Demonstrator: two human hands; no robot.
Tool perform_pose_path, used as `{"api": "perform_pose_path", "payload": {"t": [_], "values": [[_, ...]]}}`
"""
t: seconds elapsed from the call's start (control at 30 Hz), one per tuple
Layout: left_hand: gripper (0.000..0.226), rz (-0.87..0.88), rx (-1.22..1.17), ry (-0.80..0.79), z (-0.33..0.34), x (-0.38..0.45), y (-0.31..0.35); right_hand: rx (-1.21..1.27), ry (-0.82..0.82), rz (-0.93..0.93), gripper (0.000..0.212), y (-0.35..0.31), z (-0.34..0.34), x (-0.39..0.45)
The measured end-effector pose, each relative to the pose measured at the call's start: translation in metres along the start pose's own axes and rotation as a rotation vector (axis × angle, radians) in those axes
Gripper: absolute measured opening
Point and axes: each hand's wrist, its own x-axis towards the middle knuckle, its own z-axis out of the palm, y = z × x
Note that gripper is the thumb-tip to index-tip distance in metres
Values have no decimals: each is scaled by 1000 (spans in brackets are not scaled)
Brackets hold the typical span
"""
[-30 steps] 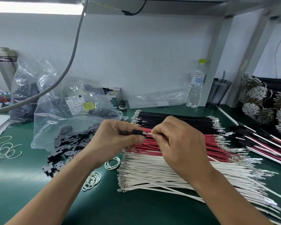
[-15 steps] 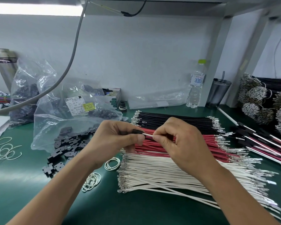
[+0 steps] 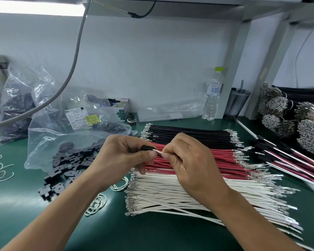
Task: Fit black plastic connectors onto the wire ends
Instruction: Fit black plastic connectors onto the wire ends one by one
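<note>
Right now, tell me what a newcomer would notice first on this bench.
The two hands meet mid-frame: the left hand grips a black connector, the right hand pinches a white wire into it. Beneath them lie black wires, red wires and white wires in rows, with loose connectors spilling at left.

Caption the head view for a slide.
Left hand holds black connector; right hand feeds in white wire.

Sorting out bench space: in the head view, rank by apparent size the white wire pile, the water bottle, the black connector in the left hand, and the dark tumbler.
1. white wire pile
2. water bottle
3. dark tumbler, near the bottle in size, so unsure
4. black connector, mostly hidden in the left hand
</note>
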Motion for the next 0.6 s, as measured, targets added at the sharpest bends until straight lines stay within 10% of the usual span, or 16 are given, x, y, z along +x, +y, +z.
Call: {"api": "perform_pose_path", "payload": {"t": [0.6], "values": [[21, -16, -77, 100, -4, 4, -2, -123, 14, 7, 22, 14, -4, 5]]}}
